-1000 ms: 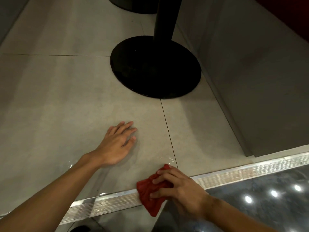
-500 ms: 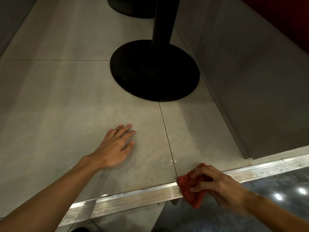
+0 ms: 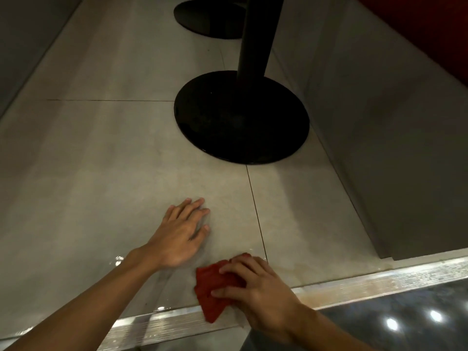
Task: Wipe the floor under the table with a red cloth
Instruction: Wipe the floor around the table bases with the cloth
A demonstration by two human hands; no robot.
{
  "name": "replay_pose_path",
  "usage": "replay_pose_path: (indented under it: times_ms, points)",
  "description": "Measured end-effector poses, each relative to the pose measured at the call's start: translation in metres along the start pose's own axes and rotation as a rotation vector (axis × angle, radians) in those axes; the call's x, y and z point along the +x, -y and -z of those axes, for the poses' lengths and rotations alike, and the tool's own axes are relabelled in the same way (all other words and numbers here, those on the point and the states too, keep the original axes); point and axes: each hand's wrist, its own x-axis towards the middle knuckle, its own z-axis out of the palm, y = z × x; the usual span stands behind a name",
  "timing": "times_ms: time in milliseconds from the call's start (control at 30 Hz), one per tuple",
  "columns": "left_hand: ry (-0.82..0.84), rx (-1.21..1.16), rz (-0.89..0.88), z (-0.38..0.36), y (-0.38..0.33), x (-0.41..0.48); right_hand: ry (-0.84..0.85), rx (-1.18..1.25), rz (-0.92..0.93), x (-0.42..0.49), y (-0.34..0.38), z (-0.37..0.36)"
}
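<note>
Red cloth (image 3: 215,292), soft, light and probably damp, lies bunched on the floor (image 3: 101,173) against the metal strip (image 3: 379,282), gripped under the right hand (image 3: 260,295)'s curled fingers and thumb, best held by its crumpled middle, while the left hand (image 3: 179,231) rests flat nearby.

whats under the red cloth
The red cloth lies on the grey floor tile, its near corner over the metal strip. The right hand holds it from above. What is directly beneath is covered.
</note>
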Motion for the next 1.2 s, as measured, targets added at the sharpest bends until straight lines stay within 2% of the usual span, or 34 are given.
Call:
replay_pose_path:
  times_ms: [167,467,633,700,767,867,1033,1200]
  points:
    - [-0.058,0.013,-0.010,-0.003,0.000,-0.001,0.061,-0.026,0.091,-0.021,-0.007,0.007]
    - [-0.113,0.039,-0.033,-0.007,0.003,-0.002,0.148,-0.091,0.008,-0.065,-0.069,0.039]
    - [-0.173,0.004,-0.066,0.005,0.004,-0.001,0.228,0.367,-0.168,-0.062,-0.082,0.075]
    - [-0.226,-0.049,-0.032,0.015,0.008,0.006,0.208,0.709,-0.297,-0.044,-0.075,0.097]
    - [-0.283,-0.083,0.024,0.023,0.017,0.016,0.239,0.780,-0.339,-0.017,-0.072,0.114]
    - [-0.291,-0.025,0.118,0.032,0.038,0.028,0.087,0.892,-0.410,0.037,-0.068,0.123]
    - [-0.288,0.075,0.226,0.036,0.060,0.038,-0.189,0.554,-0.250,0.165,-0.065,0.126]
    - [-0.320,0.047,0.204,0.028,0.066,0.035,-0.194,0.084,-0.240,0.275,-0.063,0.099]
